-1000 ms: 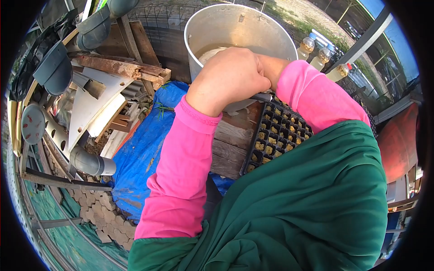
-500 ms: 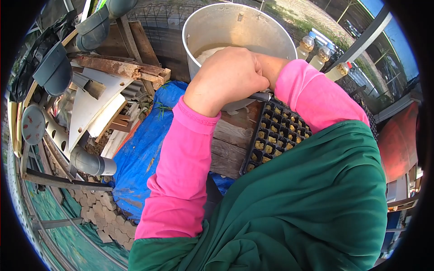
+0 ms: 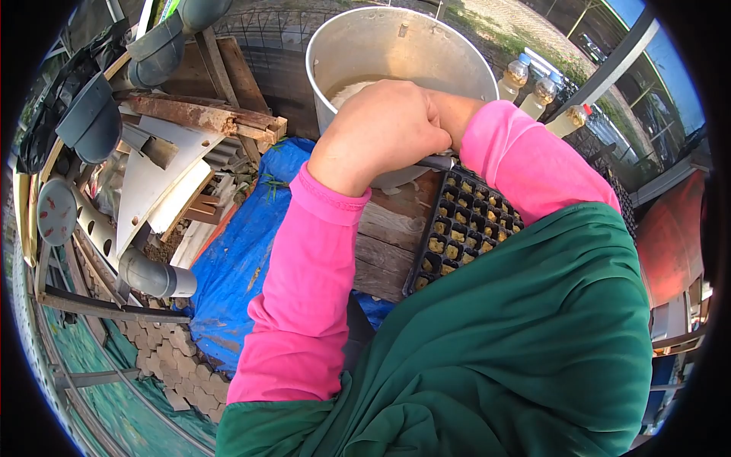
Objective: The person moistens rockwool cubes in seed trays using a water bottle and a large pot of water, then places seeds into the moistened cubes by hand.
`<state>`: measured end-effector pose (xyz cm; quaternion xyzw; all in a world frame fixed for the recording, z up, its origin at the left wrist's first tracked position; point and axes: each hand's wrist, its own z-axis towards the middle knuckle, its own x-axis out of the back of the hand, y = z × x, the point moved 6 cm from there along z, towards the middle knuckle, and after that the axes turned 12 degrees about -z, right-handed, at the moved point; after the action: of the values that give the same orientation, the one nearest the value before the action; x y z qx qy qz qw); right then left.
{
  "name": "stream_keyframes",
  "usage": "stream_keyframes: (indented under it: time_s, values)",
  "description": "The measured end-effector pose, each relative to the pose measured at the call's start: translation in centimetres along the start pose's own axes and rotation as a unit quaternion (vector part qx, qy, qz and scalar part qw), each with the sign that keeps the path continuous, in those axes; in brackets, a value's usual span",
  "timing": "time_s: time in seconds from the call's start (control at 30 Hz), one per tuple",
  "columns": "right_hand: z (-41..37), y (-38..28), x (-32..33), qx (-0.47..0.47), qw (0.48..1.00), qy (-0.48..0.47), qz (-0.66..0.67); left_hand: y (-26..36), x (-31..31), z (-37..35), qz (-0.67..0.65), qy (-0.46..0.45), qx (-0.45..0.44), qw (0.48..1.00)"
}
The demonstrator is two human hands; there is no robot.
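My left hand (image 3: pixel 381 126) is over the near rim of a large metal pot (image 3: pixel 411 42), its back toward me and its fingers curled closed. What those fingers hold, if anything, is hidden. My right hand is mostly hidden behind the left; only its wrist area (image 3: pixel 453 118) shows, next to the left thumb. Cloudy liquid with something pale (image 3: pixel 352 90) in it shows inside the pot. Just below the hands, a dark handle-like bar (image 3: pixel 438 162) juts from the pot's side. A black seedling tray (image 3: pixel 419 263) with yellowish plugs in its cells lies below the right forearm.
Weathered wooden boards (image 3: pixel 388 228) lie beside the tray, with a blue tarp (image 3: pixel 236 266) to their left. Bottles (image 3: pixel 514 76) of cloudy liquid stand right of the pot. Scrap wood (image 3: pixel 183 114) and a grey pipe elbow (image 3: pixel 156 274) crowd the left. A red container (image 3: pixel 670 244) is at far right.
Almost nothing differs. Both hands keep the same place over the pot's near rim, with only a very slight shift of the view.
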<state>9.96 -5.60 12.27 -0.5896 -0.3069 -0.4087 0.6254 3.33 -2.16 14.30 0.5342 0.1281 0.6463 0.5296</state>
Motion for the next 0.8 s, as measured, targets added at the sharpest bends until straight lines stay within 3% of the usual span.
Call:
stream_keyframes:
  time_s: [0.4,0.43,0.47,0.6,0.67,0.7,0.8]
  values:
    - [0.4,-0.1,0.6,0.037,0.999,-0.001,0.020,-0.4,0.0,0.7,-0.018,-0.015,0.005,1.000]
    - [1.0,5.6,1.2,-0.190,0.981,0.011,-0.048,-0.7,0.0,0.8,-0.015,-0.026,0.031,0.999]
    - [-0.1,9.2,2.0,-0.407,0.906,0.024,-0.112,-0.9,0.0,0.8,-0.012,-0.038,0.058,0.998]
    - [-2.7,6.4,4.8,-0.459,0.872,0.133,-0.106,-1.3,0.7,1.1,-0.035,-0.048,0.054,0.997]
    - [-4.4,7.3,6.3,-0.476,0.846,0.238,0.013,-1.7,0.8,1.6,-0.035,-0.049,0.056,0.997]
    - [-4.9,6.9,6.7,-0.476,0.846,0.241,0.011,-1.7,1.0,2.0,-0.037,-0.050,0.059,0.996]
    - [-7.0,5.7,9.1,-0.439,0.794,0.417,0.058,-2.0,1.3,3.0,-0.046,-0.063,0.106,0.991]
